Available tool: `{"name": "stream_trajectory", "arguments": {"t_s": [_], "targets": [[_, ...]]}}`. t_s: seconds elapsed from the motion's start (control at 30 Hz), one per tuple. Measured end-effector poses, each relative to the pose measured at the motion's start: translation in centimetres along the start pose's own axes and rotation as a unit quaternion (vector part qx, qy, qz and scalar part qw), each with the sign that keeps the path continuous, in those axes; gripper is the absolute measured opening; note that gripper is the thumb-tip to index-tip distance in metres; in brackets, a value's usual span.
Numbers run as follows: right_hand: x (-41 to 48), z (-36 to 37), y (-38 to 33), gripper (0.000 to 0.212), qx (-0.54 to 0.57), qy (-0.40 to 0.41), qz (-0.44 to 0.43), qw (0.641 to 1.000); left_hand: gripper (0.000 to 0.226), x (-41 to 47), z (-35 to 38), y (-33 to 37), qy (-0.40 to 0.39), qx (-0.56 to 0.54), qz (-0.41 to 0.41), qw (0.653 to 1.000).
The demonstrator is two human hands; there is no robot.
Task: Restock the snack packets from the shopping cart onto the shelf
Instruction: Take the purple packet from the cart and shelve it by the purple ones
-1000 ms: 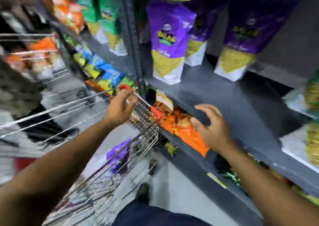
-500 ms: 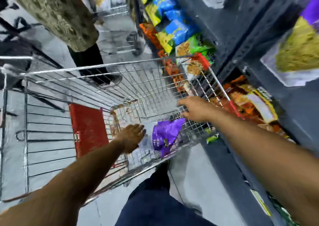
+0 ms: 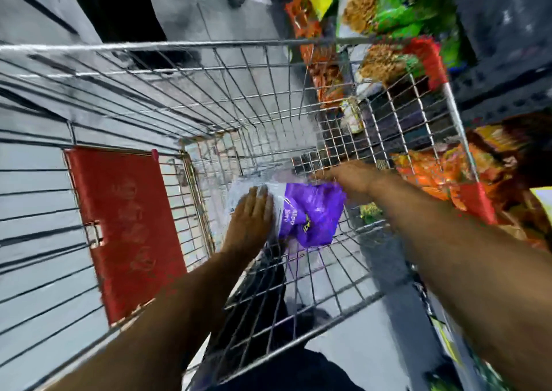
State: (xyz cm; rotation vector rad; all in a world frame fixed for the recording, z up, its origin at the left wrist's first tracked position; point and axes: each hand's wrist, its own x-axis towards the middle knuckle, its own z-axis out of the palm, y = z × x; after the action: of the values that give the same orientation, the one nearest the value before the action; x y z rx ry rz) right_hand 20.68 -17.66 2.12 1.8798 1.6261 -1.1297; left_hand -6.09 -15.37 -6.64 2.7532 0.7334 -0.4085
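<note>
Packet count in the shopping cart (image 3: 209, 45) is one that you can make out for certain: a single purple snack packet (image 3: 310, 214) with a white end, lying flat on the wire floor at the near right of the basket. Its long axis runs roughly left to right, with the white end pointing left and the purple body reaching right, and the small print on it reads sideways from where you look down.

Your left hand (image 3: 249, 220) rests flat on the white end, fingers spread and extended, palm down, not curled round anything. Your right hand (image 3: 349, 178) is at the packet's far right corner, touching its upper edge; motion blur hides the fingers, so you cannot tell whether they pinch the wrapper or only lie against it.

One red child-seat flap (image 3: 125, 229) lies down on the left part of the cart. Beyond the cart's right wall stands the shelf (image 3: 507, 74), dark grey, with orange packets (image 3: 433, 175) near you and green packets (image 3: 397, 11) farther off, too blurred to count. Grey floor (image 3: 352, 346) shows beneath the wires and near your legs.
</note>
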Motion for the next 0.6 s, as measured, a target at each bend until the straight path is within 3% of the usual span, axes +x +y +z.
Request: {"name": "stream_trajectory", "arguments": {"t_s": [0.1, 0.2, 0.3, 0.37, 0.47, 0.6], "targets": [[-0.5, 1.2, 0.8, 0.032, 0.128, -0.032, 0.081, 0.988, 0.042, 1.3, -0.8, -0.4, 0.027, 0.025, -0.011, 0.999], [-0.9, 2.1, 2.0, 0.066, 0.178, -0.057, 0.129, 0.974, 0.050, 1.8, -1.2, -1.0, 0.037, 0.023, 0.018, 0.999], [-1.1, 2.0, 2.5, 0.074, 0.220, -0.060, 0.143, 0.963, 0.047, 2.6, -2.6, -2.2, 0.060, -0.028, 0.014, 0.998], [-1.2, 1.6, 3.0, 0.068, 0.253, -0.027, 0.152, 0.955, 0.049, 3.4, -3.8, -3.4, 0.077, -0.097, 0.007, 0.992], [-1.4, 1.0, 4.2, 0.098, 0.247, 0.012, 0.184, 0.952, 0.058, 3.3, -5.4, -5.7, 0.074, -0.241, 0.010, 0.968], [-2.0, 0.3, 4.7, 0.113, 0.348, -0.028, 0.162, 0.923, 0.068, 1.9, -7.3, -6.3, -0.001, -0.446, -0.094, 0.890]]}}
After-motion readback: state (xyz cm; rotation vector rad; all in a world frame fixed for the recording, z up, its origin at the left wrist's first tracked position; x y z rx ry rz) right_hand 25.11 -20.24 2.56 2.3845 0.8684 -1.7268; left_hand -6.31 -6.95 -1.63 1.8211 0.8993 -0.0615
